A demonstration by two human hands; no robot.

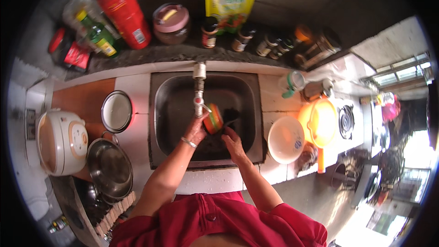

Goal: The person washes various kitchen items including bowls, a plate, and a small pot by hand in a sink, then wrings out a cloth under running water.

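Observation:
Both of my hands are over a metal sink basin (175,144). My left hand (197,128), with a bracelet at its wrist, grips a cup or small bowl with orange, green and red bands (213,119). The banded vessel is tilted on its side, just below and right of the tap (198,101). Close to its right is my right hand (234,141), fingers bent. A dark object (230,114), blurred, shows above those fingers; whether my right hand holds it is unclear.
Left of the sink are an enamel basin (117,111), a metal pan (109,168) and a rice cooker (63,142). At right sit a white bowl (286,140), an orange plastic ladle (322,123) and a jar (291,81). Bottles and jars line the ledge (137,55).

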